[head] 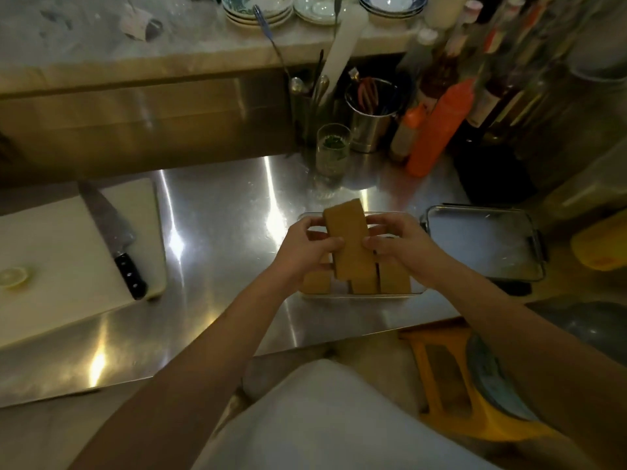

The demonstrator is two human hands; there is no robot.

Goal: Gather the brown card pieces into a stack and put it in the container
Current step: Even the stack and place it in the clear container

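A thick stack of brown card pieces (349, 239) is held tilted above a clear rectangular container (359, 294) on the steel counter. My left hand (307, 247) grips the stack's left side and my right hand (397, 240) grips its right side. Inside the container, more brown card stacks (393, 278) stand side by side beneath the held one, partly hidden by my hands.
A white cutting board (68, 252) with a large knife (115, 242) and a lemon slice (13, 276) lies at left. A metal tray (481, 242) sits at right. A glass (332, 150), utensil cups and an orange squeeze bottle (437, 130) stand behind.
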